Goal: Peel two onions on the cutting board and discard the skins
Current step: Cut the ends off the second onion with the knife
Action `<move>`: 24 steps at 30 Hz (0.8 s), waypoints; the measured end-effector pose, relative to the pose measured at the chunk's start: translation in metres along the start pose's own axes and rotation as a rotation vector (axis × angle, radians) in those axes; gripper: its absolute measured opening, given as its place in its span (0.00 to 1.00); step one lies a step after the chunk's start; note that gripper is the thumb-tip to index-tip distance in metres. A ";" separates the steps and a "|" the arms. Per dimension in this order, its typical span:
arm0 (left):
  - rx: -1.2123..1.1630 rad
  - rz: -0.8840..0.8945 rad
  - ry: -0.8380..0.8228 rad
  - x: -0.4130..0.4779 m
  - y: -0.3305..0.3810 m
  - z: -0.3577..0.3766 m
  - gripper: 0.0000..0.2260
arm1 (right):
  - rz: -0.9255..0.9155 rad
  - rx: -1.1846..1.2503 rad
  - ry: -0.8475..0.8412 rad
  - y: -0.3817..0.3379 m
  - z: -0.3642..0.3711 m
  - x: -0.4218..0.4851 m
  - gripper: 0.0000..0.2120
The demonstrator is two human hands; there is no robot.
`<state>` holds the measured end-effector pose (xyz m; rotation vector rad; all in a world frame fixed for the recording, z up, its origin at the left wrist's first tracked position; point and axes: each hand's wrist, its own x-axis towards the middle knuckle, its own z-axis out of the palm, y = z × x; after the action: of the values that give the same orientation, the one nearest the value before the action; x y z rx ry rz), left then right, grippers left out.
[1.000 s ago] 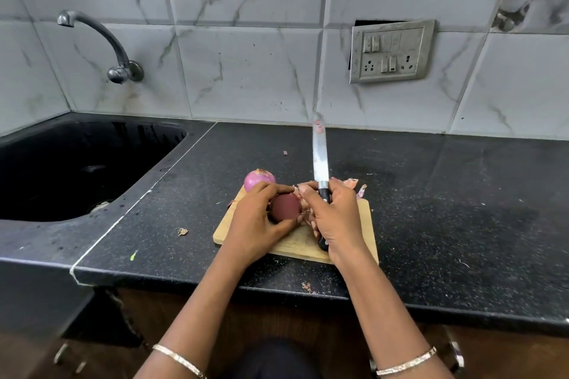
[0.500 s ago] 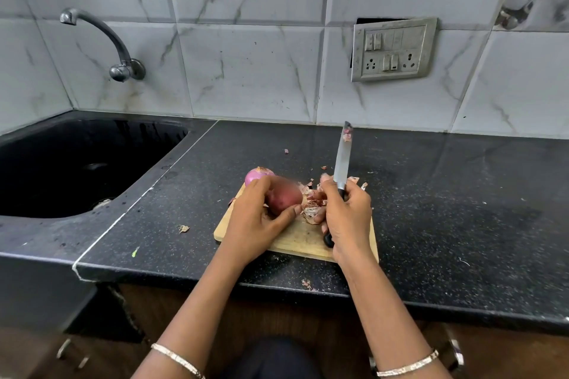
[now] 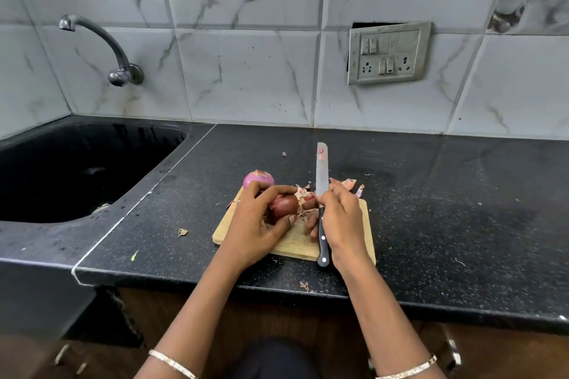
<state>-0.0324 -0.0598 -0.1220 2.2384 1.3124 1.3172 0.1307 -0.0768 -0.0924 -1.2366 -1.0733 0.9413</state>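
A wooden cutting board lies on the black counter. My left hand grips a dark red onion just above the board. A second, paler purple onion sits at the board's far left corner. My right hand holds a knife by its black handle, blade pointing away from me, and its fingertips pinch at skin beside the held onion. Loose onion skins lie along the board's far edge and between my hands.
A black sink is set into the counter at the left, with a tap on the tiled wall above it. A switch and socket plate is on the wall at the right. Small skin scraps dot the counter.
My right hand has swung the knife blade back from a rightward tilt to pointing straight away. My left hand has turned the dark onion slightly while holding it.
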 end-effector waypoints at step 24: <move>-0.126 -0.038 0.042 0.002 0.000 -0.003 0.21 | -0.285 -0.855 -0.118 -0.026 -0.022 -0.053 0.11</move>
<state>-0.0343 -0.0588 -0.1191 2.1024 1.2432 1.3998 0.1385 -0.1359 -0.0725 -1.6480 -1.7898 0.3192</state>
